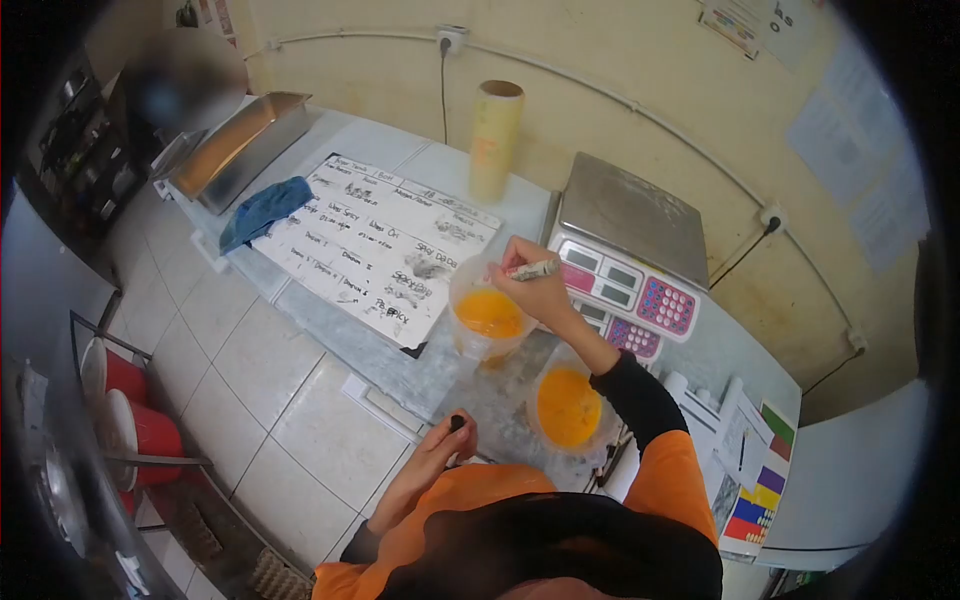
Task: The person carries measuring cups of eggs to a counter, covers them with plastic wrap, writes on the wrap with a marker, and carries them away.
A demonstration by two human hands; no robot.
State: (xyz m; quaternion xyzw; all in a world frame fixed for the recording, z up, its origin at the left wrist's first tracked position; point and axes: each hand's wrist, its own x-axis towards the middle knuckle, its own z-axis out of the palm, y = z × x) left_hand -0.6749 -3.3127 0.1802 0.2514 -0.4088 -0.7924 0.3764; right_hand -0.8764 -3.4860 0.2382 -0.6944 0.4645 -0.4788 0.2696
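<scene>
My right hand (538,293) grips a whitish marker (533,270), held at the rim of a clear plastic container (464,290) with orange-yellow liquid (490,314) inside. Closed fingers of my left hand (432,458), low by the table's front edge, hold a small black marker cap (457,422). A second clear container with orange-yellow liquid (569,407) stands nearer my body, below my right forearm. Beside the first container lies a whiteboard (375,255) with handwritten black words, some smudged.
Two digital scales stand at the right, the larger with a steel plate (634,217). A roll of plastic wrap (496,140) stands upright by the wall. On the left are a blue cloth (265,213) and a steel tray (290,135). A blurred person is behind it.
</scene>
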